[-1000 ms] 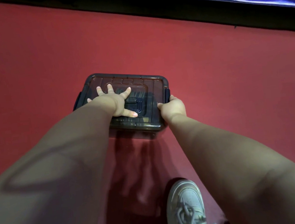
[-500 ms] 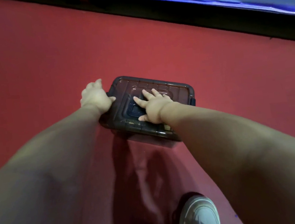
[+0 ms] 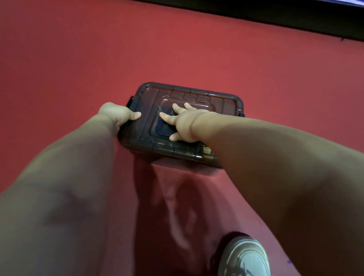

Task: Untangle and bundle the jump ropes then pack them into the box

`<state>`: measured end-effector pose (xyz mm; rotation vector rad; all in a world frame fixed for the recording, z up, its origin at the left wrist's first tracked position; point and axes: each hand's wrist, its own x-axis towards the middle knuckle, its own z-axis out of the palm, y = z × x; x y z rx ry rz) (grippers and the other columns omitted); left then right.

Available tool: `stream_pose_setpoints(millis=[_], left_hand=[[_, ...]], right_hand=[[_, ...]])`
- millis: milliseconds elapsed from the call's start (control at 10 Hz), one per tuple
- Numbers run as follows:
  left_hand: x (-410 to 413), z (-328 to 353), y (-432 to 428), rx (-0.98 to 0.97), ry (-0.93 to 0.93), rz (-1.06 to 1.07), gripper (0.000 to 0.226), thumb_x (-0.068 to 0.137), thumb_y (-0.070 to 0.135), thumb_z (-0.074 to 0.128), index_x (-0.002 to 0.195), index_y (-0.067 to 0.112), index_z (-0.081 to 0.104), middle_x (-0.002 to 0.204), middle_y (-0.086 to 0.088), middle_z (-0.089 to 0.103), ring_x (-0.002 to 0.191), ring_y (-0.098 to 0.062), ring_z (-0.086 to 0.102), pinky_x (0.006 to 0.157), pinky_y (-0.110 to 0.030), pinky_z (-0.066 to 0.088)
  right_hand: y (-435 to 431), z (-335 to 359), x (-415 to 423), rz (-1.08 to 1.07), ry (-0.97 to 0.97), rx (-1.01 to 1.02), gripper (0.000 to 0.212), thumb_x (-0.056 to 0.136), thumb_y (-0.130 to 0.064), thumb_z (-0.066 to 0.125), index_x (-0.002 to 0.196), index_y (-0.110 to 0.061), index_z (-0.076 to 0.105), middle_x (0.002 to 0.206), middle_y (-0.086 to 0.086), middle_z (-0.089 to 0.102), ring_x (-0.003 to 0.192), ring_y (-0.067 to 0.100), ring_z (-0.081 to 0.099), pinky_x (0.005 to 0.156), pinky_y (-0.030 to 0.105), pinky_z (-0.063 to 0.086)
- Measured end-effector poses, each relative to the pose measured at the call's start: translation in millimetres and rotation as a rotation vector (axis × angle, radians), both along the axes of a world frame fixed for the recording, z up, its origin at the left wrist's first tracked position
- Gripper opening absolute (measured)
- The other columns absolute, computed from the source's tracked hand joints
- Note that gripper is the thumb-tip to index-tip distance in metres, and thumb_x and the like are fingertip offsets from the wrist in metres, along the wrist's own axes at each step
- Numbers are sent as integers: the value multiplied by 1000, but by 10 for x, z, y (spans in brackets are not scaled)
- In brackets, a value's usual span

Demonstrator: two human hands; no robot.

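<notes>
Roles swapped from a second ago: left hand (image 3: 116, 115) now grips the left end of the dark translucent plastic box (image 3: 220, 106), while right hand (image 3: 185, 126) presses flat on top, fingers spread. Box sits on the red floor (image 3: 54, 73) beneath the hands.

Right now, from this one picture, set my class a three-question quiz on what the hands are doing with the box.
1. True or false: the lid is off the box.
2. The right hand is: A) flat on the lid, fingers spread; B) curled into a fist; C) raised in the air.
3. Which hand grips the end of the box, thumb on top?

Key: 1 false, the lid is on; 2 A; 3 the left hand.
</notes>
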<state>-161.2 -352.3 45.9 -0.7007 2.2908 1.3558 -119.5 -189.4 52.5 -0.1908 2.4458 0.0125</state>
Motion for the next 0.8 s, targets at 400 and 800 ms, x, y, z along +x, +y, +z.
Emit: stream_pose_setpoints(millis=[400,800], left_hand=[[-110,-158,-80,-87,4,-49,47,76,23,79,119,9,65,114,-12,67,103,-28,65,96,-41,50],[74,65,261,-556,105,-337,73,93,45,52,149,10,21,148,-16,38,136,-35,36,113,-42,28]], right_hand=[[-5,6,6,12,5,10,74,96,-47,43,147,-41,-9,158,-2,-16,145,28,-10,112,60,14],[126,164,213,-159,145,-7,82,93,-54,44,148,-35,-14,158,0,-12,145,28,-12,115,55,5]])
